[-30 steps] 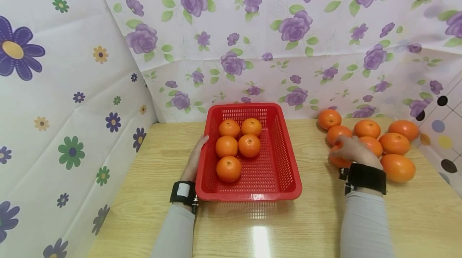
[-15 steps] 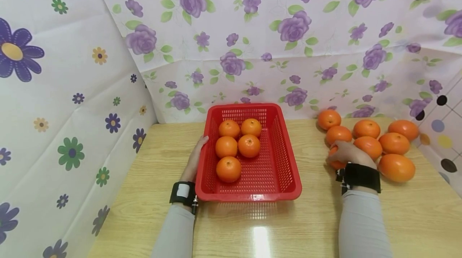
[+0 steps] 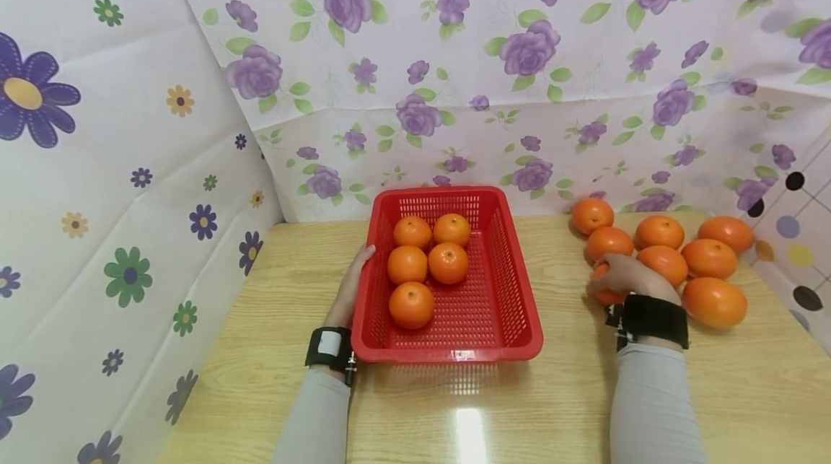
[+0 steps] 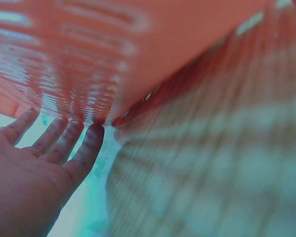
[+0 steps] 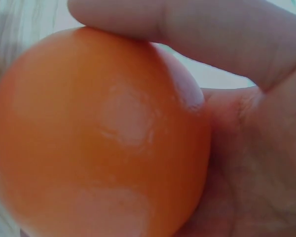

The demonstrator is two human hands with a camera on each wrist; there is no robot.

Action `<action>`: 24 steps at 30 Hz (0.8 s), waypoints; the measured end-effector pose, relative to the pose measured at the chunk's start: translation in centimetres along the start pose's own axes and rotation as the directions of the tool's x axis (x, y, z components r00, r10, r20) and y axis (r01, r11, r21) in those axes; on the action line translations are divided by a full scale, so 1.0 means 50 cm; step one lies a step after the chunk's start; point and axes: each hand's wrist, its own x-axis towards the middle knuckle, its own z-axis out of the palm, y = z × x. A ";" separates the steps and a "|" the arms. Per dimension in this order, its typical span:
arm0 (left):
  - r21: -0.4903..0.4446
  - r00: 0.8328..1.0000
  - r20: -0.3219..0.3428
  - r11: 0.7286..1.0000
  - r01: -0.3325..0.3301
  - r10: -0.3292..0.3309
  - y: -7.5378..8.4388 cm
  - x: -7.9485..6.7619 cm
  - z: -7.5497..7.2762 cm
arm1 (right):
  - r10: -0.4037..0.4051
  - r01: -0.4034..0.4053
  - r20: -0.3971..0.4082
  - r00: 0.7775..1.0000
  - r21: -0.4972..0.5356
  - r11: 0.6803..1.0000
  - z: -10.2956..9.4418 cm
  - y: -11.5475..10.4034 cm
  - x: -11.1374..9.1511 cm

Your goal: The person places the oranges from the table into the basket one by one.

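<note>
At the right, my right hand [image 3: 628, 278] grips an orange [image 3: 604, 286] at the near left of a group on the table. In the right wrist view that orange [image 5: 101, 133] fills much of the picture, with a finger laid across its top and the palm against its side. My left hand [image 3: 349, 287] rests along the left side of a red plastic basket [image 3: 529, 291]. From the left wrist, its fingers [image 4: 84, 153] look extended, tips at the slotted wall. Several oranges [image 3: 412, 304] lie in the basket, mostly along its left side.
Several more oranges [image 3: 710, 258] sit close around my right hand, behind it and to its right. The wooden table [image 3: 273, 392] meets flowered cloth [image 3: 415, 74] at the back and left. A dotted panel [image 3: 801, 247] borders the right side.
My right hand has moved slightly left and nearer, and its fingers have settled around the orange. The left hand and the basket stay where they were.
</note>
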 end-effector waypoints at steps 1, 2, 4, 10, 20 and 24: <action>-0.001 1.000 -0.001 1.000 0.002 -0.002 0.000 0.000 0.000 | -0.020 0.020 -0.001 1.000 -0.020 1.000 -0.001 -0.001 0.000; -0.002 1.000 -0.001 1.000 0.003 -0.003 -0.001 0.001 0.000 | 0.002 -0.002 -0.005 1.000 -0.002 1.000 -0.002 -0.002 -0.001; -0.007 1.000 0.000 1.000 0.010 -0.010 -0.001 0.001 -0.001 | 0.026 -0.026 -0.017 1.000 0.007 1.000 -0.004 -0.006 -0.003; -0.015 1.000 0.006 1.000 0.019 -0.019 -0.001 0.000 0.000 | -0.015 0.013 -0.040 0.999 -0.036 0.999 -0.008 -0.015 -0.007; -0.012 0.999 -0.028 1.000 0.027 -0.027 -0.007 0.003 -0.002 | 0.021 -0.020 -0.026 0.999 0.017 1.000 -0.011 -0.023 -0.015; -0.007 0.998 -0.050 1.000 0.024 -0.025 -0.018 0.013 -0.009 | -0.091 0.090 -0.014 0.996 -0.035 0.995 -0.016 -0.030 -0.010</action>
